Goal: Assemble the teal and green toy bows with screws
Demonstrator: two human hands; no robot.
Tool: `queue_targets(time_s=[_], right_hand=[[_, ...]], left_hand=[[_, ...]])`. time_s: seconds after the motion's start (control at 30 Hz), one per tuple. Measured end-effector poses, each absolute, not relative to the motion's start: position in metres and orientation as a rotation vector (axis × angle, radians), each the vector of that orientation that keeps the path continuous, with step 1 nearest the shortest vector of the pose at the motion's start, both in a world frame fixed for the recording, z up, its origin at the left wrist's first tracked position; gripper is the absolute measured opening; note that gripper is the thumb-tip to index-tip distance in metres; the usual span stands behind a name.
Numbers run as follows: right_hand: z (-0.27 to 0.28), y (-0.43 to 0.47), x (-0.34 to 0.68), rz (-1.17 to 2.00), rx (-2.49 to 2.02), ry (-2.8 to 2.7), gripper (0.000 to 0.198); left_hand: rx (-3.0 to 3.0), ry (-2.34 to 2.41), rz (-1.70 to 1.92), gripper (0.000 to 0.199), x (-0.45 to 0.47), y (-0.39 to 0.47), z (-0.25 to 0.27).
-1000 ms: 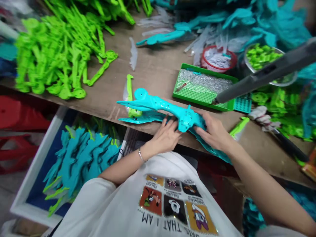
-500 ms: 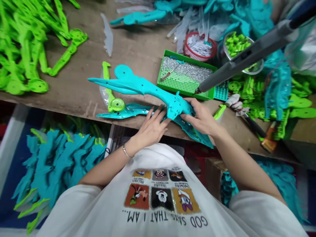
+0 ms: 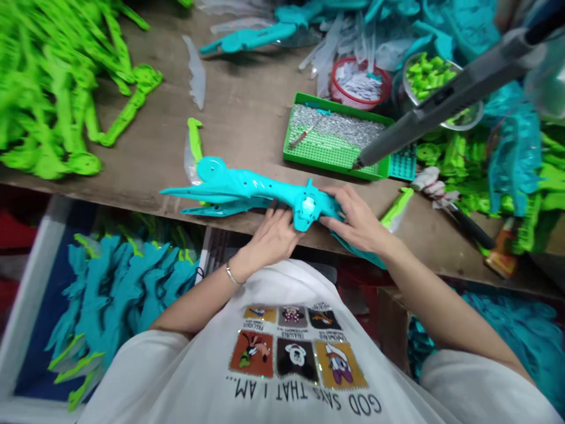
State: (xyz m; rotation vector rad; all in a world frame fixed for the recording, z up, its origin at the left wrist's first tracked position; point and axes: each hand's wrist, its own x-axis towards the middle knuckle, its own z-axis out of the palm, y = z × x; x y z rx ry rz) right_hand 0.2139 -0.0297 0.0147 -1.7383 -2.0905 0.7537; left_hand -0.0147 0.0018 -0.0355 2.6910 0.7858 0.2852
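A teal plastic toy shell half (image 3: pixel 269 185), long with a round lug and pointed prongs at its left end, lies over a matching lower half (image 3: pixel 220 209) at the table's front edge. The two pieces sit close together, with a gap still showing at the left. My right hand (image 3: pixel 355 218) pinches the upper half's right end between thumb and fingers. Curled over the lower half is my left hand (image 3: pixel 278 235), its fingertips hidden beneath the upper half and its thumb side near the middle joint. A lime-green piece with a clear blade (image 3: pixel 193 147) lies just behind the left end.
A grey electric screwdriver (image 3: pixel 397 135) hangs over a green tray of screws (image 3: pixel 339 162). Behind stand a red basket (image 3: pixel 346 99) and a metal bowl of lime parts (image 3: pixel 470 121). Lime parts (image 3: pixel 66 100) pile at left. A hammer (image 3: pixel 468 227) lies right. Teal assemblies (image 3: pixel 115 277) fill a bin below.
The upper teal half has come down onto the lower half, its left end swinging toward me. My left fingertips have become covered by it. My right hand keeps its hold.
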Motion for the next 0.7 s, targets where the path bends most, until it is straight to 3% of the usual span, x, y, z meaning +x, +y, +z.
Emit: queue_targets(time_s=[0.23, 0.5, 0.7], right_hand=[[0.001, -0.023, 0.216, 0.88, -1.717, -2.136, 0.057], [-0.002, -0.021, 0.216, 0.934, -1.824, -2.102, 0.062], [-0.004, -0.019, 0.214, 0.92, -1.818, -2.169, 0.06]], left_hand=[[2.774, 0.83, 0.367, 0.041, -0.015, -0.002, -0.044], [2.785, 0.654, 0.467, 0.034, -0.032, 0.005, -0.053], [2.605, 0.527, 0.859, 0.031, -0.071, 0.0, -0.068]])
